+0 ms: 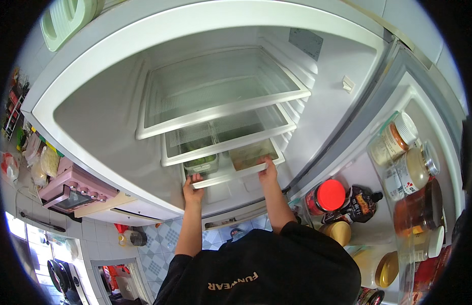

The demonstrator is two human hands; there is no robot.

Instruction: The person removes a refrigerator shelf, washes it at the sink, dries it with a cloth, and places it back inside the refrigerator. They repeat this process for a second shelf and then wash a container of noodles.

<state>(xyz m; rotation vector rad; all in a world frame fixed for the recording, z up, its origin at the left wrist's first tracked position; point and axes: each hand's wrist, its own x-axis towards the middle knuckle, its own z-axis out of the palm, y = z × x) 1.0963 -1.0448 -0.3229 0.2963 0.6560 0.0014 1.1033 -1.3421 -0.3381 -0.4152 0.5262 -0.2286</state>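
Both hands grip the front edge of the lowest glass refrigerator shelf (pixel 228 178), which has a white rim. My left hand (pixel 194 187) holds its left front corner, the fingers over the rim. Near the right end, my right hand (pixel 268 170) has its fingers over the rim and its palm below. A clear container with green contents (pixel 200 164) shows through the glass at the left, beside a brownish flat item (pixel 251 154) at the right; whether they are on or under this shelf I cannot tell. Above are a middle glass shelf (pixel 236 133) and an upper glass shelf (pixel 224 89).
On the right, the refrigerator door (pixel 373 236) stands wide, its racks holding a red-lidded jar (pixel 330 195), a black sauce pouch (pixel 358 204) and several other jars. A pink toaster oven (pixel 75 188) sits on the counter at left. A large plastic bottle (pixel 135 238) stands on the tiled floor.
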